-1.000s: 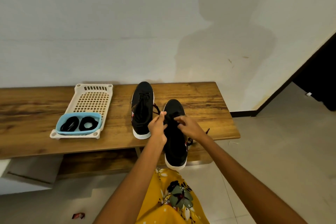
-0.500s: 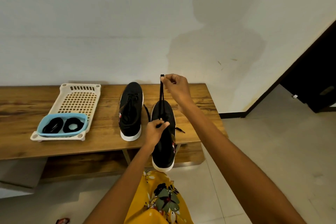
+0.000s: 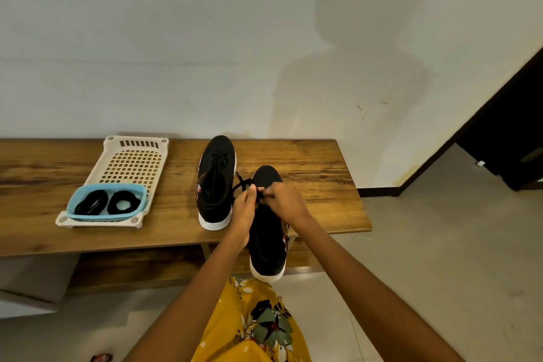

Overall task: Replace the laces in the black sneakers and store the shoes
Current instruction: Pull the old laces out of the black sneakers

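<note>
Black sneakers, seen from the wooden bench's [image 3: 308, 182] near edge outward: nearer sneaker [image 3: 269, 244] overhangs that edge, left hand [image 3: 245, 209] and right hand [image 3: 286, 201] pinching its lace [image 3: 239, 185]; second sneaker [image 3: 216, 182] rests farther back, well apart from white tray [image 3: 132, 164].
</note>
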